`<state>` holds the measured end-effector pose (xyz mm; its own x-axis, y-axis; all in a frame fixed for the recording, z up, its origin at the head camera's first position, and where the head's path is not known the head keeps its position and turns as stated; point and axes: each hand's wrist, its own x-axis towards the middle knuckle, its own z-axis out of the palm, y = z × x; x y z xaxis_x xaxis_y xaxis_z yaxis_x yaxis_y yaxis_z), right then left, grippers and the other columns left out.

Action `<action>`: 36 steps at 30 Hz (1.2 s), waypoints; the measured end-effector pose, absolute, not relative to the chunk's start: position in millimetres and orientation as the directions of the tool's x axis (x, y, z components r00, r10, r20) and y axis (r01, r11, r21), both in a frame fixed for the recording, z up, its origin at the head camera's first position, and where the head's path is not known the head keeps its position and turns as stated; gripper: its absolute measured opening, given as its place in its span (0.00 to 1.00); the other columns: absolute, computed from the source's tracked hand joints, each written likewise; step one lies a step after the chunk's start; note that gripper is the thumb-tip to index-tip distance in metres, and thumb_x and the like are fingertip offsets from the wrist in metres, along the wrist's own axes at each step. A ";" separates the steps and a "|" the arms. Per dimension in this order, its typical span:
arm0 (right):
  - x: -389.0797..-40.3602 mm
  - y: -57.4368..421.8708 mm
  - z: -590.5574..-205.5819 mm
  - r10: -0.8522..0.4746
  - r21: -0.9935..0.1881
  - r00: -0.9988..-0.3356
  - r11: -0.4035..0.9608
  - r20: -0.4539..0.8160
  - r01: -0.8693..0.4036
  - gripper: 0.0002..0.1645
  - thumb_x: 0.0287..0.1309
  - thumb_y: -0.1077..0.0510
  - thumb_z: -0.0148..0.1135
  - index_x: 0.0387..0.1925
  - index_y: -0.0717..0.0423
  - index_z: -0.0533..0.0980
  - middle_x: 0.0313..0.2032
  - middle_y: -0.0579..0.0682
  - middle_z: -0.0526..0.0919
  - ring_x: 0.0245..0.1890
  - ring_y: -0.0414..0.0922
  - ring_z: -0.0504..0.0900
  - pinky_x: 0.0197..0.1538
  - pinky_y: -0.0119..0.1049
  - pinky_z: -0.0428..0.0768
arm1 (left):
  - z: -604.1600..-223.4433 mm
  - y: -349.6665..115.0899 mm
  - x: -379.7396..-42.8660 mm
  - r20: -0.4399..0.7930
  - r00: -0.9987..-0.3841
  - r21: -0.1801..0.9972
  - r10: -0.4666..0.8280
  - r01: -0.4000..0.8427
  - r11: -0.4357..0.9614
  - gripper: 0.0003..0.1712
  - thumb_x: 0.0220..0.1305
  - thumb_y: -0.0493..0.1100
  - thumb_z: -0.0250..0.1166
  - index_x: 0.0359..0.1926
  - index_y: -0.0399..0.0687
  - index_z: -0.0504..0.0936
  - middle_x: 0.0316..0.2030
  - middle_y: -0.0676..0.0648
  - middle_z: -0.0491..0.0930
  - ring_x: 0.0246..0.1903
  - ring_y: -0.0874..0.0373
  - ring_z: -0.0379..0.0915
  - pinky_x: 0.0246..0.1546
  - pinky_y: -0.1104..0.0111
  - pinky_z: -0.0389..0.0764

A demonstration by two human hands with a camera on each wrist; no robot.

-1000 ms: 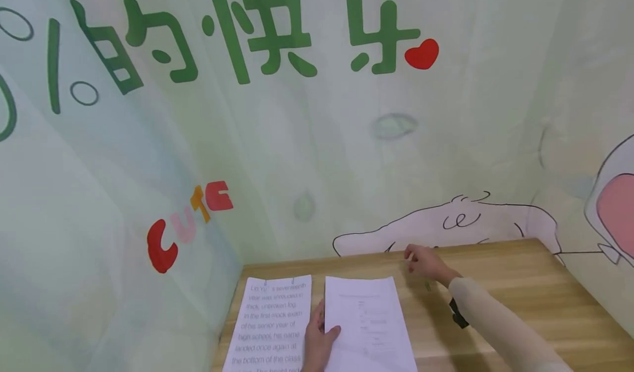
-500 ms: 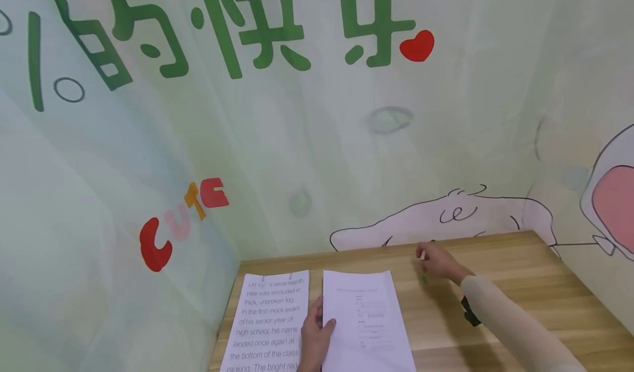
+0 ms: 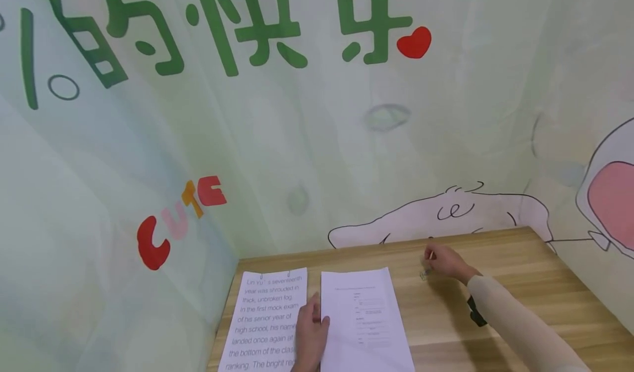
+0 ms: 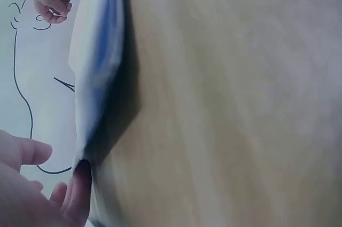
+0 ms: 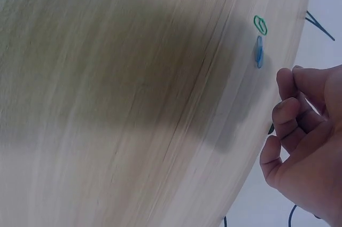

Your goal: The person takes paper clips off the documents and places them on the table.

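Observation:
My left hand [image 3: 311, 333] is at the left edge of a printed stack of paper [image 3: 364, 328]. In the left wrist view its fingers touch the stack's raised edge, while the thumb [image 4: 36, 152] stands apart from the paper. Toward the table's back edge, my right hand [image 3: 448, 262] hovers with curled fingers, thumb and index close together. Whether something small is between its fingertips I cannot tell. Beside those fingertips a green paper clip [image 5: 260, 25] and a blue paper clip [image 5: 259, 52] lie on the tabletop.
Left of my left hand lies a large-print page [image 3: 267, 322], with two paper clips at its top edge. The wooden table [image 3: 515, 289] backs onto a fabric wall [image 3: 317, 141] with printed drawings and letters. Another fabric wall stands along its left side.
My right hand has moved right, and a blue paper clip now shows beside the green one. My left thumb has come off the top of the stack to its left edge. The head view shifted slightly.

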<state>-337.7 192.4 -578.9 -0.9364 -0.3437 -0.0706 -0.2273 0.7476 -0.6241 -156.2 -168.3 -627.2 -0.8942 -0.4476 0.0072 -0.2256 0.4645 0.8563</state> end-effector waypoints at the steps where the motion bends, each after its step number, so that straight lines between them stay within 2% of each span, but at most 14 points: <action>1: -338.1 193.3 -578.7 -0.343 -0.621 -0.937 0.750 -0.069 -0.229 0.03 0.66 0.67 0.64 0.37 0.60 0.76 0.30 0.51 0.79 0.30 0.47 0.76 0.31 0.37 0.75 | -626.7 -168.3 -156.4 0.010 -0.891 0.848 -0.455 -0.233 0.475 0.39 0.59 0.32 0.72 0.72 0.48 0.76 0.51 0.48 0.81 0.44 0.57 0.78 0.39 0.69 0.82; 4: -339.6 195.8 -579.0 -0.340 -0.614 -0.938 0.755 -0.068 -0.229 0.03 0.65 0.67 0.64 0.37 0.60 0.77 0.31 0.51 0.80 0.31 0.47 0.76 0.31 0.37 0.75 | -624.8 -168.9 -155.9 0.019 -0.888 0.840 -0.460 -0.236 0.489 0.38 0.59 0.33 0.72 0.71 0.50 0.77 0.52 0.49 0.81 0.47 0.57 0.79 0.43 0.66 0.82; 14: -340.2 198.3 -587.1 -0.346 -0.583 -0.929 0.784 -0.128 -0.212 0.05 0.59 0.66 0.71 0.36 0.58 0.81 0.35 0.52 0.83 0.36 0.49 0.80 0.40 0.44 0.82 | -622.6 -175.6 -150.6 0.068 -0.902 0.860 -0.426 -0.164 0.484 0.35 0.60 0.33 0.72 0.69 0.48 0.78 0.53 0.47 0.81 0.46 0.57 0.76 0.41 0.70 0.78; 19: -337.6 197.3 -589.8 -0.400 -0.524 -0.913 0.795 -0.077 -0.304 0.07 0.56 0.68 0.70 0.34 0.55 0.83 0.36 0.49 0.84 0.38 0.48 0.81 0.44 0.49 0.84 | -622.0 -183.7 -147.7 0.074 -0.896 0.853 -0.439 -0.171 0.493 0.35 0.61 0.33 0.71 0.70 0.48 0.78 0.55 0.47 0.81 0.47 0.57 0.77 0.43 0.67 0.79; 24: -335.1 196.4 -591.2 -0.466 -0.411 -0.885 0.808 -0.008 -0.422 0.08 0.56 0.66 0.74 0.31 0.49 0.85 0.35 0.44 0.82 0.37 0.45 0.79 0.47 0.55 0.78 | -623.9 -195.7 -142.6 0.116 -0.893 0.824 -0.435 -0.158 0.544 0.33 0.62 0.33 0.68 0.69 0.46 0.78 0.55 0.44 0.81 0.47 0.54 0.80 0.45 0.63 0.82; 27: -334.6 196.9 -591.1 -0.502 -0.325 -0.864 0.813 0.032 -0.484 0.09 0.57 0.65 0.74 0.30 0.46 0.86 0.34 0.42 0.82 0.36 0.44 0.80 0.51 0.64 0.76 | -625.7 -204.9 -137.8 0.120 -0.893 0.800 -0.434 -0.172 0.575 0.33 0.62 0.33 0.69 0.70 0.46 0.77 0.55 0.44 0.81 0.46 0.54 0.80 0.46 0.61 0.82; 31: -335.4 197.2 -591.0 -0.531 -0.280 -0.846 0.807 0.040 -0.520 0.09 0.59 0.66 0.72 0.30 0.47 0.85 0.34 0.43 0.82 0.36 0.44 0.80 0.55 0.74 0.75 | -626.6 -216.8 -129.1 0.100 -0.882 0.785 -0.460 -0.215 0.581 0.35 0.61 0.33 0.71 0.70 0.46 0.76 0.56 0.43 0.80 0.47 0.52 0.80 0.48 0.58 0.81; 36: -339.6 196.6 -594.3 -0.514 -0.291 -0.857 0.825 -0.033 -0.484 0.08 0.61 0.65 0.70 0.29 0.52 0.80 0.32 0.44 0.79 0.33 0.43 0.73 0.46 0.56 0.79 | -626.6 -228.6 -123.4 0.113 -0.872 0.771 -0.475 -0.225 0.596 0.34 0.62 0.34 0.70 0.70 0.45 0.75 0.56 0.42 0.81 0.47 0.51 0.82 0.49 0.56 0.82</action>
